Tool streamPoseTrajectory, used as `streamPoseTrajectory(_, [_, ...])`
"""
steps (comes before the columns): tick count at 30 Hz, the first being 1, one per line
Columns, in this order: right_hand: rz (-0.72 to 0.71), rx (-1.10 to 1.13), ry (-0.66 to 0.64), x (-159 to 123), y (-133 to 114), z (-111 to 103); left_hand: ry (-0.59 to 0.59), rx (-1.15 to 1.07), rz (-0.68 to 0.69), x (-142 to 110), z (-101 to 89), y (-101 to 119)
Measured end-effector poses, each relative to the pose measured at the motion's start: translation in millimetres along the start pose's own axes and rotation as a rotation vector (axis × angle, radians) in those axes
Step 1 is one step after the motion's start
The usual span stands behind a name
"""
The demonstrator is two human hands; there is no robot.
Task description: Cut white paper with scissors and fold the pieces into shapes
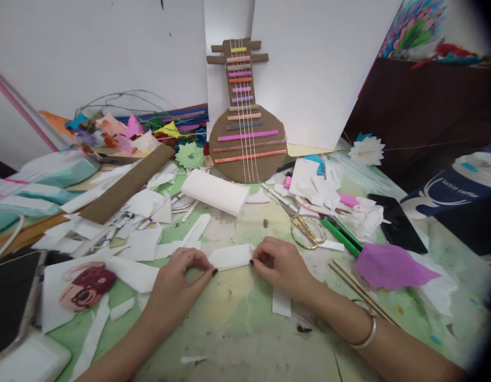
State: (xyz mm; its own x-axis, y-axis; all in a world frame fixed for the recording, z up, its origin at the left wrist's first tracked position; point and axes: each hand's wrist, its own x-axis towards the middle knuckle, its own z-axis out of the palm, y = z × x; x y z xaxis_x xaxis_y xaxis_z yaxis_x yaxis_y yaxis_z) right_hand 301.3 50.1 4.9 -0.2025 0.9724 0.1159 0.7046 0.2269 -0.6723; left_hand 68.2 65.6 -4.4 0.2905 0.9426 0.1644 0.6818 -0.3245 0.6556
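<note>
A small folded strip of white paper (234, 257) is stretched between my two hands, just above the green-stained tabletop (225, 323). At its left end, my left hand (188, 269) pinches it between thumb and fingers. My right hand (277, 265) grips the opposite end in the same way, near a white paper piece (282, 302) on the table. Beyond the strip lies a white paper roll (215, 192). Gold-handled scissors (308, 232) rest to the right of my right hand.
A cardboard lute model (249, 124) with strings leans against white boards at the back. Paper scraps (144, 243) cover the left side. A green cutter knife (343, 236), wooden sticks (364, 294), purple paper (394, 266), a phone (398, 223) and a coffee cup (454, 183) are on the right.
</note>
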Motion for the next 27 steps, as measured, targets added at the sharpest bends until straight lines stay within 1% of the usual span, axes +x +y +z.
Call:
streamPoseTrajectory(4, [0.028,-0.04,0.006,0.2,-1.7,1.2,0.012,0.027,-0.001,-0.4,0.7,2.6])
streamPoseTrajectory(9, [0.02,-0.096,0.031,-0.4,-2.3,4.9,0.063,0.083,0.056,1.6,4.1,5.5])
streamPoseTrajectory(13, [0.036,-0.121,0.02,0.1,-2.3,7.1,0.091,0.097,0.087,3.3,6.2,6.5])
streamPoseTrajectory(19, [0.034,-0.109,0.041,1.0,-2.0,8.2,0.083,0.112,0.107,3.4,7.2,5.2])
streamPoseTrajectory(23, [0.096,-0.033,0.059,1.3,-3.2,5.9,0.069,0.124,0.119,3.4,6.3,6.4])
streamPoseTrajectory(25, [0.114,0.005,0.056,1.6,-3.5,4.5,0.043,0.127,0.152,3.3,5.9,7.4])
streamPoseTrajectory(27, [0.113,0.033,0.046,2.1,-3.4,3.3,0.025,0.136,0.224,2.6,6.3,7.5])
